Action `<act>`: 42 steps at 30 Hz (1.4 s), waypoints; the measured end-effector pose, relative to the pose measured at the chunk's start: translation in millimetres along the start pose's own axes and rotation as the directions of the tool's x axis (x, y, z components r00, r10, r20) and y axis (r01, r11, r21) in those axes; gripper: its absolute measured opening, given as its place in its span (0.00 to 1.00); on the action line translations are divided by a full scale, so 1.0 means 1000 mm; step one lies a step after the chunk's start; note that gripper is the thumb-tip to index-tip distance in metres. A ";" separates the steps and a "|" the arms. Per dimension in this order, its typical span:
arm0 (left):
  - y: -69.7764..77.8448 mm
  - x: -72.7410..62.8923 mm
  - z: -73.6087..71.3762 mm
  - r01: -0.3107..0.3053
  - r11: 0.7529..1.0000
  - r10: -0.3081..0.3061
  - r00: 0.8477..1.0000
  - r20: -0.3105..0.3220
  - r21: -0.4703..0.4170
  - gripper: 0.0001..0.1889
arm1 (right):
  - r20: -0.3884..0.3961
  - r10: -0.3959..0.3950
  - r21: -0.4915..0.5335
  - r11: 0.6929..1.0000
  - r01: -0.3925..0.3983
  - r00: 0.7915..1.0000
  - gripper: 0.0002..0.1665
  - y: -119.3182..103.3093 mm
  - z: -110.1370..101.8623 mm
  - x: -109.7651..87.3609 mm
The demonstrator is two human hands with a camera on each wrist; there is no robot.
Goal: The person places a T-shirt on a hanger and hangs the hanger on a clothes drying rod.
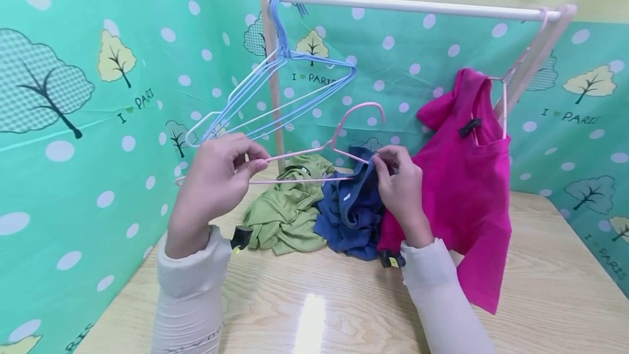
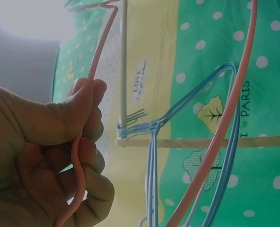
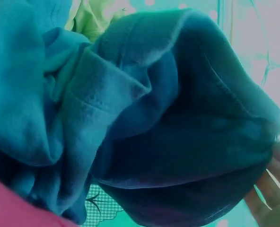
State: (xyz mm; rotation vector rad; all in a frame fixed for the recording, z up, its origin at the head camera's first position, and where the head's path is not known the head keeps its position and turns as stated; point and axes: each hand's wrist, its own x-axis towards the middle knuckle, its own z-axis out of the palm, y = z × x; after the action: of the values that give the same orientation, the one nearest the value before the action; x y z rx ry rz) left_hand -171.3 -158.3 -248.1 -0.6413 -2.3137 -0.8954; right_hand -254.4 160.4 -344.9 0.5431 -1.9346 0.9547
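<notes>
My left hand pinches the left arm of a pink wire hanger between thumb and fingers; the left wrist view shows the pink wire running through that grip. My right hand pinches the edge of a dark blue garment, lifting part of it. The hanger's right end disappears behind the lifted blue fabric, and its hook points up. In the right wrist view the blue cloth gapes at an opening, with fingertips at its far edge. The garment's lower part lies bunched on the wooden table.
Beside the blue garment lies a crumpled green garment. A rack's white bar carries several blue hangers at the left and a magenta shirt on a pink hanger at the right. Patterned green cloth surrounds the table.
</notes>
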 end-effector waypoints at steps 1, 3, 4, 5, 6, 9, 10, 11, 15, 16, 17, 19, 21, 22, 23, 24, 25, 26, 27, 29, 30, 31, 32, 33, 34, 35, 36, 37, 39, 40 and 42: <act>0.000 0.000 0.000 0.004 1.000 -0.004 1.000 -0.007 -0.007 0.05 | -0.014 -0.010 -0.011 1.000 0.010 1.000 0.07 -0.001 0.000 0.000; 0.001 0.000 0.001 0.021 1.000 -0.021 0.999 -0.026 -0.019 0.04 | -0.039 -0.053 -0.039 0.998 0.051 0.998 0.04 -0.001 0.002 0.001; 0.001 0.000 0.001 0.031 0.999 -0.032 0.999 -0.035 -0.023 0.04 | -0.042 -0.082 -0.056 0.995 0.080 0.996 0.04 -0.001 0.002 0.001; 0.001 0.000 0.001 0.043 0.999 -0.044 0.998 -0.043 -0.026 0.03 | -0.035 -0.112 -0.073 0.991 0.110 0.993 0.06 -0.001 0.003 0.001; 0.002 0.000 0.001 0.055 0.998 -0.057 0.997 -0.050 -0.030 0.03 | -0.025 -0.140 -0.087 0.987 0.137 0.990 0.08 0.000 0.003 0.000; 0.002 0.001 0.001 0.084 0.996 -0.085 0.994 -0.062 -0.022 0.03 | 0.040 -0.198 -0.113 0.973 0.201 0.979 0.14 0.001 0.003 -0.001; 0.002 0.001 0.001 0.094 0.995 -0.095 0.994 -0.062 -0.020 0.03 | 0.071 -0.208 -0.121 0.969 0.216 0.975 0.15 0.001 0.003 -0.002; 0.002 0.001 0.000 0.103 0.995 -0.104 0.993 -0.064 -0.018 0.03 | 0.101 -0.214 -0.129 0.965 0.226 0.972 0.17 0.002 0.003 -0.002; 0.001 0.001 0.000 0.130 0.991 -0.131 0.989 -0.064 -0.012 0.03 | 0.181 -0.219 -0.166 0.954 0.250 0.959 0.20 0.004 0.004 -0.004; 0.001 0.002 0.000 0.133 0.991 -0.134 0.989 -0.062 -0.010 0.02 | 0.180 -0.221 -0.178 0.951 0.252 0.959 0.20 0.005 0.004 -0.005; 0.000 0.002 0.000 0.136 0.991 -0.137 0.989 -0.059 -0.009 0.02 | 0.171 -0.222 -0.190 0.949 0.253 0.960 0.18 0.006 0.004 -0.005; 0.000 0.002 0.001 0.141 0.990 -0.141 0.989 -0.051 -0.007 0.02 | 0.150 -0.229 -0.203 0.945 0.257 0.962 0.14 0.007 0.004 -0.006; 0.000 0.003 0.001 0.140 0.990 -0.140 0.989 -0.046 -0.004 0.02 | 0.140 -0.240 -0.194 0.945 0.264 0.961 0.13 0.009 0.002 -0.005; 0.000 0.003 0.002 0.141 0.990 -0.141 0.989 -0.043 -0.005 0.02 | 0.138 -0.241 -0.179 0.948 0.264 0.961 0.13 0.009 0.001 -0.005; 0.000 0.003 0.002 0.141 0.990 -0.141 0.989 -0.041 -0.003 0.02 | 0.136 -0.242 -0.161 0.952 0.262 0.961 0.14 0.010 0.000 -0.005; 0.000 0.004 0.003 0.138 0.990 -0.138 0.990 -0.041 -0.002 0.02 | 0.140 -0.241 -0.145 0.954 0.261 0.960 0.14 0.010 -0.001 -0.004; -0.001 0.004 0.004 0.133 0.991 -0.133 0.990 -0.040 -0.002 0.02 | 0.138 -0.238 -0.130 0.958 0.256 0.961 0.15 0.010 -0.002 -0.003; 0.000 0.004 0.005 0.128 0.992 -0.129 0.991 -0.038 -0.007 0.02 | 0.131 -0.232 -0.113 0.962 0.247 0.964 0.16 0.009 -0.002 -0.003; 0.001 0.004 0.007 0.122 0.993 -0.122 0.992 -0.034 -0.011 0.02 | 0.121 -0.222 -0.097 0.967 0.234 0.968 0.16 0.009 -0.002 -0.003; 0.003 0.005 0.011 0.103 0.994 -0.104 0.994 -0.025 -0.021 0.03 | 0.098 -0.202 -0.078 0.975 0.209 0.975 0.16 0.006 -0.001 -0.002; 0.005 0.005 0.014 0.091 0.996 -0.092 0.996 -0.022 -0.024 0.03 | 0.082 -0.189 -0.064 0.979 0.194 0.979 0.15 0.004 0.000 -0.002; 0.006 0.006 0.016 0.079 0.997 -0.080 0.997 -0.019 -0.026 0.03 | 0.061 -0.175 -0.045 0.983 0.178 0.983 0.15 0.001 0.001 -0.001; 0.007 0.006 0.018 0.069 0.997 -0.070 0.997 -0.019 -0.029 0.03 | 0.046 -0.164 -0.028 0.986 0.165 0.985 0.14 -0.001 0.002 -0.001; 0.009 0.006 0.021 0.060 0.998 -0.060 0.998 -0.020 -0.028 0.04 | 0.037 -0.158 -0.021 0.987 0.159 0.987 0.14 -0.003 0.002 0.000; 0.010 0.007 0.023 0.051 0.998 -0.052 0.998 -0.024 -0.026 0.04 | 0.022 -0.154 -0.013 0.988 0.154 0.988 0.14 -0.006 0.003 0.000; 0.011 0.007 0.025 0.045 0.999 -0.045 0.999 -0.028 -0.025 0.03 | 0.011 -0.150 -0.007 0.989 0.150 0.989 0.13 -0.008 0.003 0.001; 0.012 0.007 0.027 0.040 0.999 -0.041 0.999 -0.032 -0.020 0.03 | -0.001 -0.146 -0.004 0.989 0.146 0.989 0.13 -0.010 0.003 0.001; 0.013 0.007 0.028 0.038 0.999 -0.038 0.999 -0.034 -0.017 0.03 | -0.009 -0.145 -0.005 0.989 0.144 0.989 0.13 -0.012 0.003 0.001; 0.015 0.007 0.031 0.035 0.999 -0.035 0.999 -0.033 -0.007 0.03 | -0.035 -0.137 -0.006 0.991 0.137 0.990 0.13 -0.017 0.003 0.001; 0.016 0.007 0.033 0.035 0.999 -0.035 0.999 -0.030 -0.001 0.02 | -0.054 -0.125 -0.001 0.992 0.125 0.991 0.13 -0.020 0.004 0.001; 0.019 0.008 0.036 0.038 0.999 -0.037 0.999 -0.025 0.010 0.02 | -0.099 -0.096 0.016 0.995 0.098 0.991 0.12 -0.025 0.006 0.000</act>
State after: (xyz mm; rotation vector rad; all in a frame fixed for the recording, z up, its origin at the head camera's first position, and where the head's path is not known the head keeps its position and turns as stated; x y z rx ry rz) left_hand -177.1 -118.4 -256.6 -0.5812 -2.3140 -0.9026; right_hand -240.9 140.1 -336.6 0.5860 -1.7966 0.9238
